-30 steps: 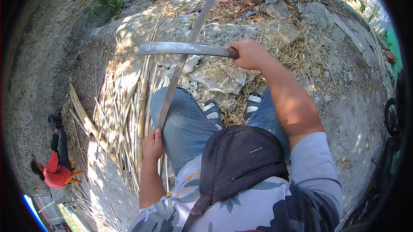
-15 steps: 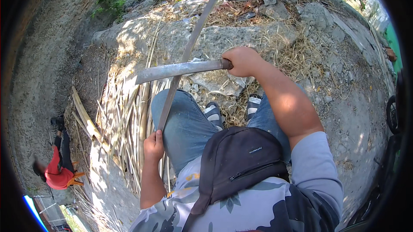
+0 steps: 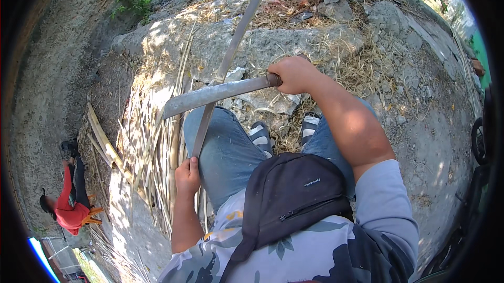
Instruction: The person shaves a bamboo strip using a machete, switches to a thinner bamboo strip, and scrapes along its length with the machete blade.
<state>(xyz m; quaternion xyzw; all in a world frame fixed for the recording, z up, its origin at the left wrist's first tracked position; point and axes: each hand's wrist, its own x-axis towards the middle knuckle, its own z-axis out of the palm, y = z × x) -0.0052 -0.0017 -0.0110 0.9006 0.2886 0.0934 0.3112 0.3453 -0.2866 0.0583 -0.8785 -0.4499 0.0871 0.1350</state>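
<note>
My left hand [image 3: 187, 178] is closed around the near end of a long, flat, greyish bamboo strip [image 3: 239, 36], thumb along it, beside my left knee. The strip slants away from me, up and to the right, beyond the top edge of the view. In my right hand [image 3: 293, 74] is the handle of a machete [image 3: 231, 91], its broad metal blade pointing left with the tip angled slightly toward me. The blade lies across the front of the strip above my left knee; whether its edge bites in cannot be seen.
Many pale bamboo strips [image 3: 157, 162] lie on the ground to my left, with a split bamboo piece [image 3: 107, 141] beyond. Farther left, a person in red [image 3: 72, 213] sits on an orange stool. Stones [image 3: 336, 10] and dry shavings [image 3: 362, 70] are ahead. A dark wheel [image 3: 478, 141] stands right.
The machete's blade has tilted, its tip dropping toward me and its crossing point sliding slightly nearer along the strip. My left hand's grip is nearly unchanged.
</note>
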